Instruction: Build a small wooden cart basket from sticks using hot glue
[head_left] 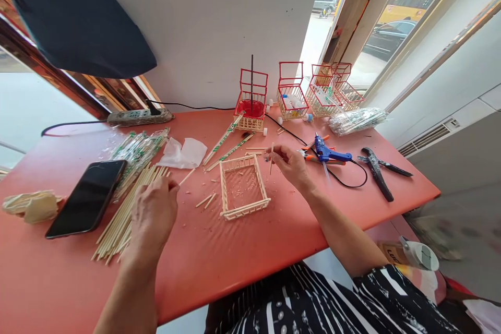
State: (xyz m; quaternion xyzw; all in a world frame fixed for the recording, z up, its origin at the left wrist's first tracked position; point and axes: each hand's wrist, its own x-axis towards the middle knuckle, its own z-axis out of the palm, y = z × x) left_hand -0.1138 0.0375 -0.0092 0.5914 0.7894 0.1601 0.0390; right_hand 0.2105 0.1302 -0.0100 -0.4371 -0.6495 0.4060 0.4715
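"One rectangular stick frame [246, 210] sits where?"
"On the red bench [203, 255], between left hand [154, 214] and right hand [293, 167]."
"Fingers closed?"
"Right ones pinch a short stick [271, 167]; left ones, a thin stick [188, 176]."
"Farther right?"
"A blue glue gun [326, 153]."

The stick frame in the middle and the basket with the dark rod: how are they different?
The stick frame is all pale; the basket is pale and red. The stick frame has only low sides; the basket has a red hoop standing above its rim. Scraps lie inside the stick frame; the basket holds something red. Both have pale stick sides.
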